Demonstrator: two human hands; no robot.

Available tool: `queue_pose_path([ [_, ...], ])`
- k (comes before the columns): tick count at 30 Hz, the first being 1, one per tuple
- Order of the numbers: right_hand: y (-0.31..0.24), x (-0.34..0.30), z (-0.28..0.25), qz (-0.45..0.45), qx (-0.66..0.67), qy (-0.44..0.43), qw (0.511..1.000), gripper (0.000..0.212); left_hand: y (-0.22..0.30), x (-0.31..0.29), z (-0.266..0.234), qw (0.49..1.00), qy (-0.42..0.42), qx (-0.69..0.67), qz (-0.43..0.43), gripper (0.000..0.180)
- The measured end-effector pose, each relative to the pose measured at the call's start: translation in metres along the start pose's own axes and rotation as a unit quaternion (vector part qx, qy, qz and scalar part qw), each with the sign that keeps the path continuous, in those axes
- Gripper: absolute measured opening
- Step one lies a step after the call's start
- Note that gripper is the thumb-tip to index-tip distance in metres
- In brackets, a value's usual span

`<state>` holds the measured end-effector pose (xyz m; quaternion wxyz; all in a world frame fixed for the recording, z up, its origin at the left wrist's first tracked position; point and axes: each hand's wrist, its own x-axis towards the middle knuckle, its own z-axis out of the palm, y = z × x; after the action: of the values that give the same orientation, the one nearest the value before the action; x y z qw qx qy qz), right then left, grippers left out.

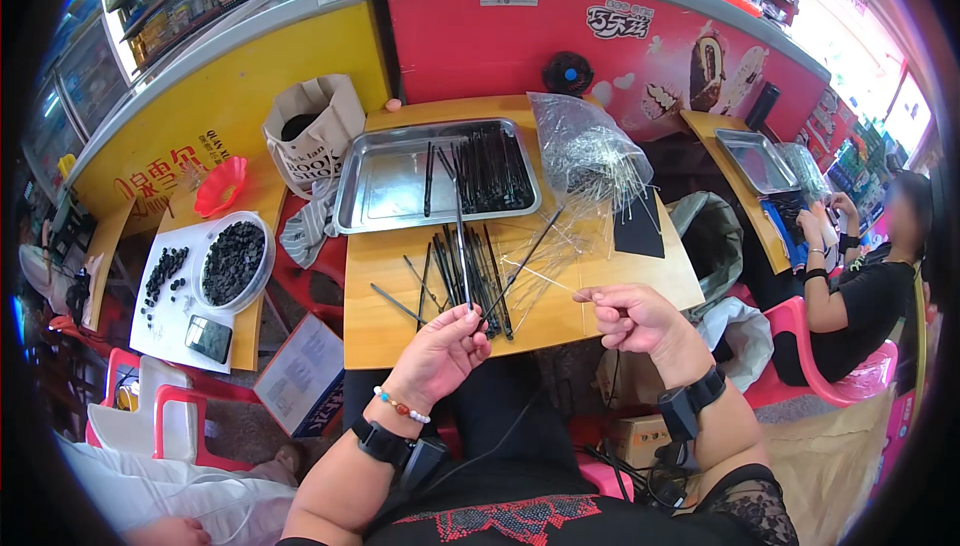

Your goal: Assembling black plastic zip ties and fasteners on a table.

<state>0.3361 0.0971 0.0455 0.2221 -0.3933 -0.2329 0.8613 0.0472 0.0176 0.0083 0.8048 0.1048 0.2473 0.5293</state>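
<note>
My left hand [445,348] is closed, with thumb and fingers pinching the lower end of a long thin black rod [461,236] that points away from me. A second dark rod [528,258] slants up to the right from beside those fingertips. My right hand [637,320] has thumb and forefinger pressed together on one end of a thin pale wire [545,278], which runs left toward the rods. Beneath and beyond my left hand lies a loose pile of black rods [492,276] on the wooden table [375,264]. More black rods [490,168] fill the right part of a metal tray [385,181].
A clear plastic bag [575,131] spills thin pale wires beside a black sheet [638,229]. Left stand a tote bag [318,131], a tub of small black pieces [233,256] and a phone [209,337]. A co-worker [860,286] sits right; another person's legs [190,491] show lower left.
</note>
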Motion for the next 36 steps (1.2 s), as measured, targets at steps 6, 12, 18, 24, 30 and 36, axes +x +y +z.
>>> queue_pose_path([
  [6, 0.023, 0.014, -0.007, 0.044, 0.024, -0.067, 0.997, 0.024, -0.004, -0.002, -0.002, 0.999, -0.035, -0.003, -0.003, 0.010],
  [12, 0.036, 0.029, 0.011, 0.069, 0.049, -0.110, 0.990, 0.022, -0.004, -0.004, -0.002, 0.999, -0.027, 0.044, -0.003, 0.015],
  [18, 0.031, 0.031, 0.011, -0.009, 0.114, -0.079, 0.990, 0.019, 0.002, -0.006, -0.010, 0.998, -0.051, 0.039, -0.010, 0.020],
  [24, 0.048, 0.018, 0.048, -0.038, -0.105, -0.055, 0.992, 0.014, 0.007, -0.009, -0.003, 0.995, -0.065, 0.063, 0.037, 0.021],
  [30, 0.048, 0.004, 0.052, -0.038, -0.199, -0.051, 0.978, 0.013, 0.021, -0.033, 0.006, 0.989, -0.023, 0.117, 0.082, 0.020],
  [36, 0.052, -0.009, 0.071, -0.138, -0.401, -0.005, 0.906, 0.014, 0.013, -0.037, 0.014, 0.983, -0.030, 0.146, 0.109, 0.018],
])
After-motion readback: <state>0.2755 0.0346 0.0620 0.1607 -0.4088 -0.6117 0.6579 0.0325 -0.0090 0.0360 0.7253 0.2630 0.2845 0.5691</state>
